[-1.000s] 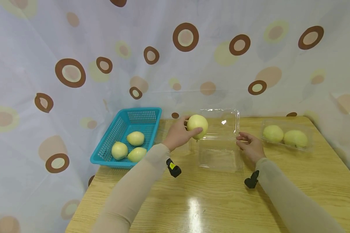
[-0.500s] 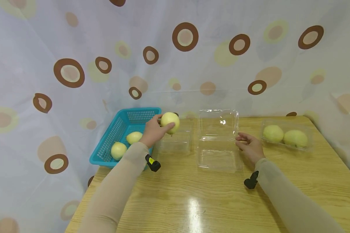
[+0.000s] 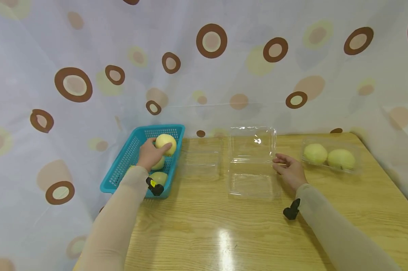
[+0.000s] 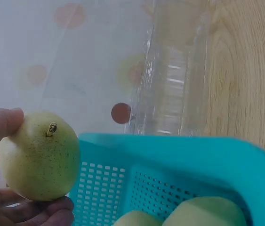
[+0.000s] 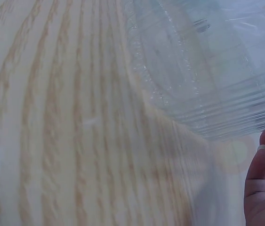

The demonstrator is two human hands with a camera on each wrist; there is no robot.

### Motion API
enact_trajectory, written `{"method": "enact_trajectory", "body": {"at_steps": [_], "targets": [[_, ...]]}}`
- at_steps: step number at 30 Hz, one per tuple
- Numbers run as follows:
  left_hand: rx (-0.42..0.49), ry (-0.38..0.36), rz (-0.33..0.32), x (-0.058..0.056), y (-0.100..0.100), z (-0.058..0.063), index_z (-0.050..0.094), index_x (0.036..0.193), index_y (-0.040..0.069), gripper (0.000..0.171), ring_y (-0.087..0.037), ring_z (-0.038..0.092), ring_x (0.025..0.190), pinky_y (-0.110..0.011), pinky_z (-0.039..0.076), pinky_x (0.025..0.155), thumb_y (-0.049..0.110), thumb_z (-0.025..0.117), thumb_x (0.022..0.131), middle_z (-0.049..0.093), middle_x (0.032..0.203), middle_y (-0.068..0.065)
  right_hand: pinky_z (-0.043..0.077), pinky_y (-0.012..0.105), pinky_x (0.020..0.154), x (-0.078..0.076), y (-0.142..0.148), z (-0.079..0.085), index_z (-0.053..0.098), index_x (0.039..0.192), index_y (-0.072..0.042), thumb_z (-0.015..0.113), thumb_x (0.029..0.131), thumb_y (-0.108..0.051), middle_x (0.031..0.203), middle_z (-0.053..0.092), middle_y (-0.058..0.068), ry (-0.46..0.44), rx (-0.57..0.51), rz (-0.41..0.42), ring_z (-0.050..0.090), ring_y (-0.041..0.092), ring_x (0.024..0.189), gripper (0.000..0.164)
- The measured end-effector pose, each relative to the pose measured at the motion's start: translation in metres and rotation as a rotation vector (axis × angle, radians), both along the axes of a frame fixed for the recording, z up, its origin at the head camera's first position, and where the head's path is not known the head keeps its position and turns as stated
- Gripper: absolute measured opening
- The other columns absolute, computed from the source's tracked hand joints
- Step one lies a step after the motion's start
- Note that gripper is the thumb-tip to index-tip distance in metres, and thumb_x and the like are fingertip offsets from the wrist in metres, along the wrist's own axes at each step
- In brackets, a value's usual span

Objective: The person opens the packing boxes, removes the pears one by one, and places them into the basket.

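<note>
My left hand grips a pale yellow pear between thumb and fingers, over the blue plastic basket. In the left wrist view the pear shows its short brown stem beside the basket rim. More pears lie in the basket, partly covered by the hand and forearm. With its fingertips at the side edge of a clear plastic clamshell box, lid raised, is my right hand. In the right wrist view its fingers touch the clear plastic.
Another clear plastic box stands between the basket and the clamshell. At the right, a clear box holds two pears. A patterned curtain hangs behind the wooden table.
My left hand has carried the pear leftward, from in front of the raised clamshell lid to over the basket. My right hand has stayed at the clamshell's edge.
</note>
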State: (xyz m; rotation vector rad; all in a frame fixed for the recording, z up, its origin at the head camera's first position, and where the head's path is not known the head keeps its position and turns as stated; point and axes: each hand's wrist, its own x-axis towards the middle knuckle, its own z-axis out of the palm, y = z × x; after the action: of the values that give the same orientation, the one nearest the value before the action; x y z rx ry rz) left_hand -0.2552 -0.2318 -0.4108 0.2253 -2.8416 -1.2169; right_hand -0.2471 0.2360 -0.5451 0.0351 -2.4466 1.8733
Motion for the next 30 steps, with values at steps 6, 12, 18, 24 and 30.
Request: {"method": "enact_trajectory", "body": {"at_steps": [6,12,18,24,30], "targets": [[-0.040,-0.050,0.053,0.000,-0.020,-0.010,0.034,0.145,0.002,0.088,-0.037,0.051,0.115,-0.051,0.047,0.091,0.059,0.062,0.085,0.047,0.135,-0.021,0.054,0.023,0.074,0.000,0.000,0.000,0.046,0.141,-0.001,0.061,0.096,-0.016,0.124,0.056,0.021,-0.010,0.010,-0.004,0.059,-0.004,0.088,0.050],[-0.134,-0.091,0.041,0.000,-0.030,-0.022,0.038,0.142,-0.002,0.085,-0.038,0.050,0.115,-0.050,0.047,0.089,0.055,0.063,0.086,0.050,0.132,-0.023,0.054,0.023,0.075,0.000,0.001,-0.002,0.045,0.142,-0.003,0.062,0.095,-0.016,0.126,0.055,0.022,-0.025,-0.006,-0.004,0.059,-0.003,0.089,0.051],[-0.224,-0.114,-0.028,0.001,-0.030,-0.027,0.040,0.141,-0.004,0.082,-0.042,0.052,0.111,-0.051,0.048,0.087,0.053,0.063,0.086,0.053,0.127,-0.026,0.054,0.024,0.075,-0.001,0.002,-0.004,0.045,0.142,-0.004,0.062,0.095,-0.019,0.125,0.055,0.020,-0.025,0.001,-0.002,0.059,-0.003,0.090,0.052],[-0.231,-0.144,-0.046,0.000,-0.030,-0.032,0.039,0.140,-0.005,0.081,-0.041,0.052,0.113,-0.051,0.048,0.088,0.050,0.065,0.087,0.052,0.128,-0.026,0.054,0.022,0.073,-0.001,0.002,-0.005,0.046,0.141,-0.003,0.063,0.095,-0.019,0.123,0.057,0.019,-0.021,0.007,-0.010,0.060,-0.001,0.088,0.052],[-0.235,-0.179,-0.057,-0.003,-0.030,-0.038,0.037,0.142,-0.005,0.082,-0.044,0.046,0.120,-0.053,0.045,0.093,0.049,0.065,0.087,0.048,0.133,-0.027,0.054,0.022,0.073,0.001,0.003,-0.003,0.045,0.141,-0.002,0.063,0.095,-0.019,0.124,0.056,0.021,-0.011,0.000,-0.004,0.059,-0.002,0.088,0.053]]}}
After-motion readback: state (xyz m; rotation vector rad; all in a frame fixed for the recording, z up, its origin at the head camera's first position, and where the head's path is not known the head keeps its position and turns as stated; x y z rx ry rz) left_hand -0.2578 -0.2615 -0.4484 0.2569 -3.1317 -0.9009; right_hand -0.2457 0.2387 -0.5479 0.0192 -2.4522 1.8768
